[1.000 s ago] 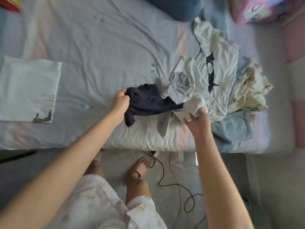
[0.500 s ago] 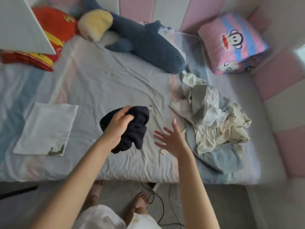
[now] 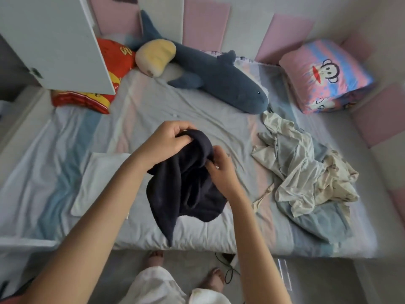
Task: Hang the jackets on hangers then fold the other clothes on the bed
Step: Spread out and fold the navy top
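Observation:
A dark navy garment point(image 3: 188, 185) hangs bunched over the middle of the bed point(image 3: 153, 110), its lower end trailing on the sheet near the front edge. My left hand point(image 3: 168, 141) grips its top edge with curled fingers. My right hand point(image 3: 221, 170) pinches the cloth on its right side, just below the left hand. A folded pale garment point(image 3: 98, 178) lies flat on the bed to the left, partly hidden by my left forearm. A crumpled pile of pale clothes point(image 3: 306, 172) lies on the right side of the bed.
A blue shark plush point(image 3: 219, 77) lies across the head of the bed, with a red cushion point(image 3: 109, 69) at the left and a pink monkey-print pillow point(image 3: 324, 75) at the right. A white cabinet door point(image 3: 50, 40) juts in at upper left. A black cable point(image 3: 228, 270) lies on the floor.
My left hand lifted the navy garment away from the pile and toward the bed's middle. My right hand let go of the pale clothes, opened, then took hold of the navy garment.

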